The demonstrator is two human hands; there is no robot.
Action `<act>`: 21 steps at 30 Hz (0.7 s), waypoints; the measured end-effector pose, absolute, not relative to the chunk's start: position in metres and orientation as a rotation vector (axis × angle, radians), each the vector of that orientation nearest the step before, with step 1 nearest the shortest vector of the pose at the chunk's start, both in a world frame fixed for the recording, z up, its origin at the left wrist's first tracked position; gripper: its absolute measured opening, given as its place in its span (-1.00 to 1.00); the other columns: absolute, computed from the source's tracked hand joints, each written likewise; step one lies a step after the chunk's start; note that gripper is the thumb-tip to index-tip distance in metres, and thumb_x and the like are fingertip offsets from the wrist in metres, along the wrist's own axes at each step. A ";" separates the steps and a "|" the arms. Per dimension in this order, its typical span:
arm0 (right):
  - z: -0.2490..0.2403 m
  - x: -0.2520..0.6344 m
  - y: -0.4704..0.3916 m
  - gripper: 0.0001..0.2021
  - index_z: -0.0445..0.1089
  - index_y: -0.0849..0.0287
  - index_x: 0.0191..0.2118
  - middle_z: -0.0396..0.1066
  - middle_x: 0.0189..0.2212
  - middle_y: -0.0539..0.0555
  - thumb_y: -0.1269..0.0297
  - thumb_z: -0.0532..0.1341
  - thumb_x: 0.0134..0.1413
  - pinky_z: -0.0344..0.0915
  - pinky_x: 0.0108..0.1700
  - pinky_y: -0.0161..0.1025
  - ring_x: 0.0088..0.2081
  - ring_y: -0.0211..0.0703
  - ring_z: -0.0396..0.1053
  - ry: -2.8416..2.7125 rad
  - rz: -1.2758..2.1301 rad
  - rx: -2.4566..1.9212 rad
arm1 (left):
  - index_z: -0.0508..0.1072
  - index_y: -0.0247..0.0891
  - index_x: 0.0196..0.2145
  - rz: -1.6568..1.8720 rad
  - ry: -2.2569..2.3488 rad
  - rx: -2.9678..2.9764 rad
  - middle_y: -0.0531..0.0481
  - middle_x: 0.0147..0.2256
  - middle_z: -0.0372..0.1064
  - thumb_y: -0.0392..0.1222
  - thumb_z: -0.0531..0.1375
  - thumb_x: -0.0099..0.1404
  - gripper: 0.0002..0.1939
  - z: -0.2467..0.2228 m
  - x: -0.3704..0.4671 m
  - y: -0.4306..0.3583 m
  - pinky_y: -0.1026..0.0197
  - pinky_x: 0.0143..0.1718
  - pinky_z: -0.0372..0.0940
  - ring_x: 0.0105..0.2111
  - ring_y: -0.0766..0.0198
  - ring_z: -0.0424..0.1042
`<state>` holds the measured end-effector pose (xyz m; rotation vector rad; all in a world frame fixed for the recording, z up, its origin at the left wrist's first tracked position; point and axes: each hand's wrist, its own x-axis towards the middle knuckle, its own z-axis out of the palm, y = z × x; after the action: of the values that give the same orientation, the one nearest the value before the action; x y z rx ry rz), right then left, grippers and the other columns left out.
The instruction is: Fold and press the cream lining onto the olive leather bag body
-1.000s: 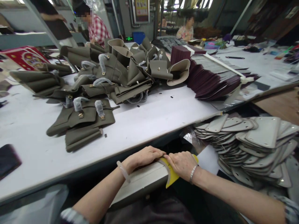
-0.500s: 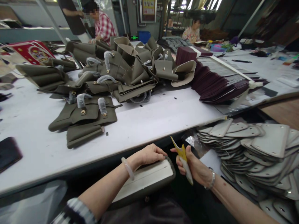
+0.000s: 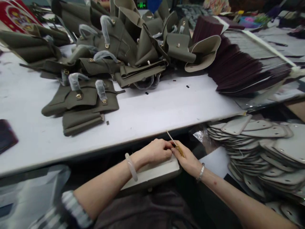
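A wide white worktable [image 3: 152, 111] fills the view from nine o'clock to three o'clock. A heap of olive-green bag parts [image 3: 107, 54] with brass clasps is spread across it toward eleven and twelve o'clock. A fanned stack of dark maroon pieces [image 3: 240, 70] is laid at two o'clock. Below the table edge, at four o'clock, pale grey rounded panels [image 3: 257, 149] are piled in layers. At six o'clock, a grey-edged white panel [image 3: 154, 173] is held flat beneath the left hand [image 3: 156, 151], which is curled and pressed on its far edge. A thin yellow tool [image 3: 176, 146] is pinched upright in the right hand [image 3: 188, 159], just beside the left fingertips.
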<state>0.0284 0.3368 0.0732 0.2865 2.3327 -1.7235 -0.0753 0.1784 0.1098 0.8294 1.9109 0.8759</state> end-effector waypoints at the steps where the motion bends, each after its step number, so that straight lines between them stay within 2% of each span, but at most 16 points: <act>1: 0.073 0.028 0.336 -0.63 0.25 0.07 0.06 0.39 -0.10 0.08 -0.01 0.07 0.26 0.21 0.06 -0.11 -0.04 -0.02 0.34 2.354 -1.685 0.270 | 0.59 -0.23 -0.28 0.873 1.918 0.833 0.02 -0.45 0.45 -0.22 0.08 0.11 -0.70 0.110 -0.075 0.179 0.24 -0.36 0.21 -0.42 0.22 0.34; 5: 0.076 0.031 0.331 -0.56 0.19 0.09 0.09 0.37 -0.02 0.15 -0.09 -0.02 0.28 0.21 0.10 -0.03 0.00 0.04 0.34 2.414 -1.517 0.203 | 0.61 -0.22 -0.31 0.922 1.940 0.795 -0.02 -0.45 0.50 -0.19 0.19 0.10 -0.77 0.116 -0.072 0.172 0.18 -0.26 0.28 -0.40 0.15 0.43; 6: 0.079 0.031 0.332 -0.54 0.18 0.10 0.09 0.38 -0.03 0.17 -0.12 -0.01 0.27 0.20 0.10 0.01 0.00 0.08 0.34 2.426 -1.468 0.188 | 0.61 -0.22 -0.27 0.968 1.942 0.771 -0.04 -0.40 0.53 -0.16 0.24 0.09 -0.75 0.119 -0.073 0.165 0.16 -0.23 0.30 -0.36 0.11 0.46; 8: 0.084 0.029 0.340 -0.46 0.16 0.11 0.11 0.38 -0.04 0.20 -0.18 0.07 0.19 0.17 0.12 0.09 0.02 0.17 0.33 2.450 -1.358 0.165 | 0.58 -0.22 -0.11 1.117 1.953 0.689 -0.07 -0.23 0.57 -0.05 0.31 0.07 -0.60 0.125 -0.076 0.137 0.15 -0.13 0.32 -0.22 0.07 0.50; 11: 0.094 0.017 0.357 -0.26 0.07 0.05 0.18 0.32 0.08 0.16 -0.32 0.14 0.03 0.14 0.15 0.04 0.11 0.20 0.26 2.480 -1.179 0.061 | 0.43 -0.19 0.12 1.425 2.037 0.437 -0.07 0.06 0.44 0.11 0.20 0.23 -0.44 0.128 -0.072 0.066 0.18 0.10 0.22 0.03 0.12 0.41; 13: 0.102 0.005 0.360 -0.34 0.15 0.03 0.08 0.39 -0.02 0.10 -0.37 0.04 0.06 0.25 0.01 -0.06 0.00 0.12 0.34 2.474 -1.054 -0.051 | 0.39 -0.20 0.14 1.600 2.094 0.177 -0.08 0.16 0.34 0.16 0.10 0.31 -0.44 0.122 -0.057 0.014 0.17 0.22 0.07 0.16 0.13 0.29; 15: 0.110 -0.007 0.347 -0.47 0.24 0.04 -0.19 0.42 -0.30 0.04 -0.34 -0.11 0.18 0.26 -0.21 -0.14 -0.23 0.02 0.40 2.506 -0.847 -0.142 | 0.40 -0.23 0.12 1.703 2.065 -0.103 -0.13 0.16 0.34 0.23 0.06 0.31 -0.40 0.108 -0.034 -0.025 0.11 0.24 0.04 0.18 0.08 0.25; 17: 0.119 -0.018 0.319 -0.45 0.20 0.06 -0.40 0.35 -0.48 0.01 -0.27 -0.22 0.26 0.18 -0.33 -0.15 -0.38 -0.02 0.37 2.619 -0.545 -0.272 | 0.41 -0.28 0.07 1.756 1.932 -0.318 -0.19 0.03 0.44 0.31 0.06 0.27 -0.34 0.086 -0.010 -0.044 0.00 0.14 0.18 0.07 0.00 0.37; 21: 0.127 -0.040 0.244 -0.44 0.23 0.07 -0.47 0.41 -0.51 0.05 -0.16 -0.25 0.34 0.09 -0.33 -0.12 -0.39 0.05 0.40 2.791 -0.075 -0.722 | 0.51 -0.35 -0.15 1.872 1.534 -0.495 -0.19 -0.25 0.53 0.35 0.05 0.24 -0.34 0.039 0.016 -0.028 0.01 -0.07 0.35 -0.17 0.01 0.51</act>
<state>-0.0401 0.2440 0.1266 -0.7224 2.7911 -0.0749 0.0157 -0.0279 0.0394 -0.4951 1.5344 1.8724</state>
